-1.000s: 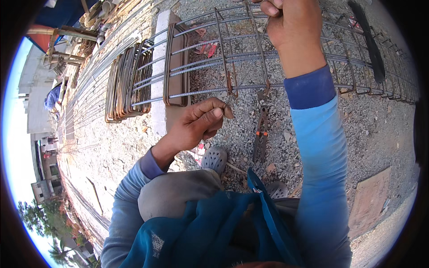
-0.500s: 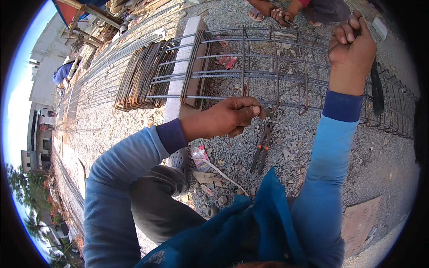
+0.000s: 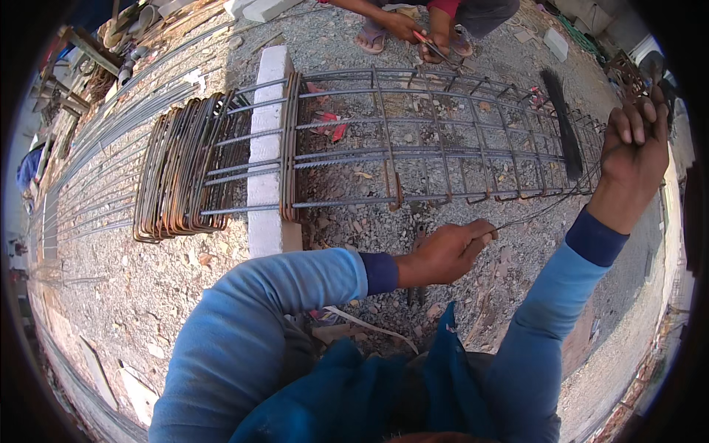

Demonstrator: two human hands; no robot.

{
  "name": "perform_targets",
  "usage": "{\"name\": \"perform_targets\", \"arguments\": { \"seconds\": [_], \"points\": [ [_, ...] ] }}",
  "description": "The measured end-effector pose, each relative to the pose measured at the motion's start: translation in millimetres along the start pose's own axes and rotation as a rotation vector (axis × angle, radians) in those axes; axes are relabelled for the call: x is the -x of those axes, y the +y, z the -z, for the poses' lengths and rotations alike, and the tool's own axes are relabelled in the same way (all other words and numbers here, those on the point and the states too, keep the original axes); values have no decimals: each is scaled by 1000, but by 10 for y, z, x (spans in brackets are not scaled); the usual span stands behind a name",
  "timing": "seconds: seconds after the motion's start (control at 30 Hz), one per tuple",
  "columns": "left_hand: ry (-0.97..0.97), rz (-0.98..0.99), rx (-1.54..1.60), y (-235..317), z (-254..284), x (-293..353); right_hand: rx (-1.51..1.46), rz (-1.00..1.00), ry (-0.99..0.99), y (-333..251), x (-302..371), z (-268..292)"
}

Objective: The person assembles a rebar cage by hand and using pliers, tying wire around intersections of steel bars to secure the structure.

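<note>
Outdoor construction yard, likely — rebar cage (image 3: 443,140), gravel ground (image 3: 354,44).

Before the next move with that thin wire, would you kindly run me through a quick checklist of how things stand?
1. Left hand pinching the thin wire: ok, fingers closed on its near end.
2. Right hand gripping the far end: cannot tell, the fist is shut but the wire fades from sight near it.
3. Wire taut between the hands: ok, it runs nearly straight.
4. Rebar cage supported: ok, it lies across the white block on the gravel.
5. Pliers on the gravel by the left hand: ok, within reach.
6. Co-worker's hands apart from the wire: ok, they are at the cage's far side.
</note>
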State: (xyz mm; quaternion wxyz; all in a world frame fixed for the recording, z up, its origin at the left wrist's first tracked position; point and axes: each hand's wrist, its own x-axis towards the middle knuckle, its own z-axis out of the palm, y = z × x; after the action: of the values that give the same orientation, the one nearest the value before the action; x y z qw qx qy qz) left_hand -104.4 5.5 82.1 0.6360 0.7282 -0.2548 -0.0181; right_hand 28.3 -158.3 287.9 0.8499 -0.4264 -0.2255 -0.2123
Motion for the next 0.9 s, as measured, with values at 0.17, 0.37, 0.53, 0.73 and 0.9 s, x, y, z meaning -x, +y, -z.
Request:
{"name": "perform_targets", "arguments": {
  "seconds": [0.17,0.37,0.53,0.73,0.9],
  "points": [
    [53,-11,306,-185,-151,42,335,-53,-73,-73,279,-392],
    [-116,110,499,-47,-267,207,933,230,277,-141,586,-720],
    [-217,-47,490,84,-278,458,943,188,-485,-400,428,-477],
    [-126,-14,274,-205,-62,576,1217,38,-282,939,563,-1001],
    [112,44,-279,-439,985,572,1372,13,-693,1494,950,-965]
  ]
}}
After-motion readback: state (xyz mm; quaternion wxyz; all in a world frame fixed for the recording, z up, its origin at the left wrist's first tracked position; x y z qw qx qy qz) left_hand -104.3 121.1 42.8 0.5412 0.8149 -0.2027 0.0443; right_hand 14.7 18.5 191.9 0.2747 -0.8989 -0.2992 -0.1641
